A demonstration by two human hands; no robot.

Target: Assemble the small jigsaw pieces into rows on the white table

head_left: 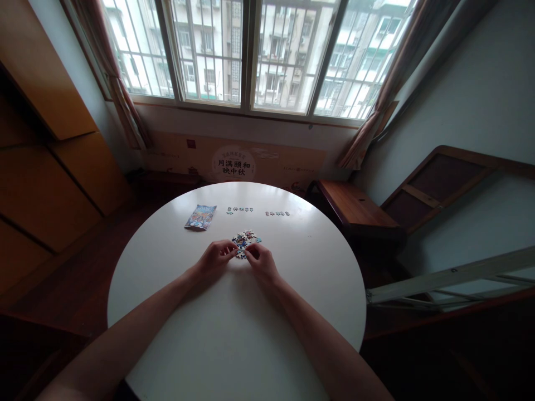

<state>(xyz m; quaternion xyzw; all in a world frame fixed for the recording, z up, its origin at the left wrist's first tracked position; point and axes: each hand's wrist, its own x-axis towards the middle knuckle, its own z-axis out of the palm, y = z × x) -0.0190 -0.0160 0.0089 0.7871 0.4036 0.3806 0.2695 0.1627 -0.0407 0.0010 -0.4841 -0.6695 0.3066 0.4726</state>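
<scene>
A small heap of jigsaw puzzle pieces [247,238] lies in the middle of the round white table [175,278]. My left hand [216,257] and my right hand [259,262] meet at the heap's near edge, both with fingers pinched on a puzzle piece [241,253] between them. Whether they hold one piece or two I cannot tell. Two short rows of joined pieces [239,210] [277,213] lie further back on the table. A colourful puzzle packet [200,216] lies flat to the left of them.
A dark wooden chair or low bench [355,209] stands at the table's right. A wooden frame [443,186] leans on the right wall. Wooden cabinets [50,167] line the left. A barred window [251,53] with curtains spans the far wall.
</scene>
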